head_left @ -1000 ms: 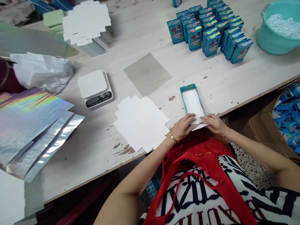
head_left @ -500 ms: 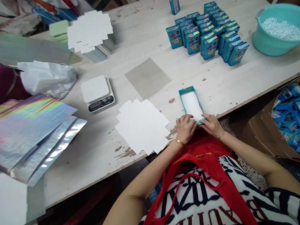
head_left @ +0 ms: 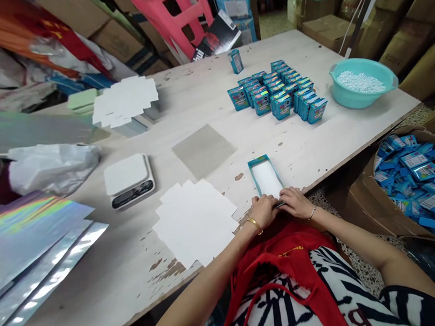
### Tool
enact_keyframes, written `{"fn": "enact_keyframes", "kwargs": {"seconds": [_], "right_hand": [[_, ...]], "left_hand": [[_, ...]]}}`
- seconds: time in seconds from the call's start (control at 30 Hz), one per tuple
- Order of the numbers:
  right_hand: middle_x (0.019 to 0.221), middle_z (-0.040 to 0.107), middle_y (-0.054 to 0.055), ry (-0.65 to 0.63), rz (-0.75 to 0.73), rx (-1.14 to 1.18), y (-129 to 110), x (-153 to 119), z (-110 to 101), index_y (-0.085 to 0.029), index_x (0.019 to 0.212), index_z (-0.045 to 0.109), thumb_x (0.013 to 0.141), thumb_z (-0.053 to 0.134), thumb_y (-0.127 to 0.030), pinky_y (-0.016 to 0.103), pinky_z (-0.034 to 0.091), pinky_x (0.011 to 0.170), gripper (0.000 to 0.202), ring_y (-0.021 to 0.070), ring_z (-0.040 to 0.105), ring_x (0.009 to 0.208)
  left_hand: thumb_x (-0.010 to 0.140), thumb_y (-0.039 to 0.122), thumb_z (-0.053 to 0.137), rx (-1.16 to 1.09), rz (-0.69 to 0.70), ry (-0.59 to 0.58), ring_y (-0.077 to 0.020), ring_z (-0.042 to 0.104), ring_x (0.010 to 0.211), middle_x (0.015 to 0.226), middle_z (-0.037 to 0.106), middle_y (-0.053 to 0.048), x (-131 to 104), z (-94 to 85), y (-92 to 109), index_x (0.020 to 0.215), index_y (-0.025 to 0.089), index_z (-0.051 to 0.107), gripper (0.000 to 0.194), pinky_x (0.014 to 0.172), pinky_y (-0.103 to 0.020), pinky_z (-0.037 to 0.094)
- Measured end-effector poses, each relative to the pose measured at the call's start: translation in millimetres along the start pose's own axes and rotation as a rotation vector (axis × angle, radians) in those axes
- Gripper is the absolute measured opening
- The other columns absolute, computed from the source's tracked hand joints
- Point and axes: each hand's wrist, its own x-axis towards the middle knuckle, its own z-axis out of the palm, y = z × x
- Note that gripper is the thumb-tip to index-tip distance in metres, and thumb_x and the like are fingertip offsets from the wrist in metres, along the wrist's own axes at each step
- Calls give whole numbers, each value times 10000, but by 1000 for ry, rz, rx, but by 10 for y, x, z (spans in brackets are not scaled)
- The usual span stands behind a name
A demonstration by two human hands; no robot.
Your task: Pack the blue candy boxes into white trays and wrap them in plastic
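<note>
A shallow open tray of blue card with a white inside (head_left: 266, 177) lies near the table's front edge. My left hand (head_left: 264, 211) has its fingers curled on the tray's near left corner. At the near right corner my right hand (head_left: 297, 202) pinches the same end wall, its fingertips close to those of my left hand. To the left of the tray lies a stack of white cut card sheets (head_left: 196, 222), printed side not visible. Both hands partly hide the tray's near end.
Rows of small blue boxes (head_left: 283, 106) stand farther back, with a teal basin of white pieces (head_left: 362, 99) to their right. A white scale (head_left: 127, 176) and shiny sheets (head_left: 26, 241) are at left. An open carton (head_left: 360, 200) holds blue packets beside the table.
The view has tilted upward, so things appear lower and more background shows. Both hands stay at the tray's near end, their fingertips now closer together.
</note>
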Motion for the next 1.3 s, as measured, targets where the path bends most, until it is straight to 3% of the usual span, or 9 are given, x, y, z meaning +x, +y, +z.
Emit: {"fn": "enact_keyframes", "kwargs": {"seconds": [0.17, 0.3, 0.43, 0.53, 0.7, 0.87, 0.97, 1.1, 1.3], "right_hand": [[1490, 393, 142, 61, 87, 241, -6, 3, -3, -215, 1387, 418, 987, 401, -484, 457, 389, 1023, 482, 262, 417, 1302], [1473, 381, 195, 182, 317, 340, 7, 169, 15, -163, 1538, 170, 937, 508, -449, 437, 442, 1020, 746, 268, 415, 1337], [1222, 607, 186, 112, 504, 273, 1, 386, 12, -83, 1435, 410, 892, 472, -180, 414, 485, 968, 555, 258, 589, 1108], [1179, 655, 171, 148, 561, 236, 59, 422, -77, -82, 1376, 496, 861, 406, -100, 399, 489, 972, 523, 252, 611, 1091], [1190, 668, 139, 389, 739, 200, 394, 119, -352, -135, 1387, 509, 848, 410, -150, 384, 506, 952, 548, 244, 626, 1080], [1067, 705, 91, 634, 942, 145, 752, -225, -581, -178, 1361, 558, 818, 429, -217, 367, 546, 849, 559, 246, 653, 961], [1003, 713, 72, 679, 996, 153, 870, -279, -647, -191, 1361, 563, 818, 427, -244, 367, 559, 787, 562, 242, 658, 876], [979, 716, 70, 696, 1018, 177, 963, -242, -658, -189, 1369, 559, 828, 424, -271, 364, 564, 749, 563, 237, 659, 829], [998, 719, 77, 690, 1013, 190, 1075, -207, -653, -189, 1381, 548, 831, 431, -281, 350, 561, 764, 570, 236, 660, 838]], "left_hand": [[896, 409, 541, -52, 8, -112, -271, 559, 1071, 1028, 700, -55, 113, -12, -78, 903, 243, 721, 244, 916, -460, 358], [889, 393, 559, -25, 46, -90, -289, 585, 1048, 980, 716, -55, 75, -11, -41, 849, 248, 726, 225, 968, -545, 349], [874, 335, 600, 22, 110, 9, -267, 633, 957, 930, 698, -67, -32, -170, 5, 864, 233, 712, 152, 925, -487, 431], [911, 366, 561, -107, 185, 299, -216, 640, 904, 957, 669, -72, 116, -535, -53, 947, 216, 685, 197, 854, -376, 496], [875, 509, 596, -130, 295, 671, -275, 572, 1125, 1168, 609, -153, 1239, -1306, -61, 1202, 168, 594, 472, 990, -431, 467], [685, 731, 667, -64, 121, 567, -416, 217, 1461, 1560, 284, -244, 2723, -1649, 534, 1469, 141, 357, 1029, 1146, -564, 264], [638, 817, 606, -13, 22, 479, -457, 26, 1488, 1626, 89, -223, 3323, -1661, 915, 1525, 153, 257, 1162, 1155, -623, 157], [706, 726, 595, 74, -49, 431, -470, -12, 1483, 1623, 91, -232, 3696, -1565, 1096, 1536, 133, 234, 1081, 1140, -677, 51], [792, 494, 626, 200, 66, 487, -441, 114, 1476, 1581, 255, -221, 3605, -1393, 1085, 1468, 179, 365, 790, 1146, -675, 24]]}}
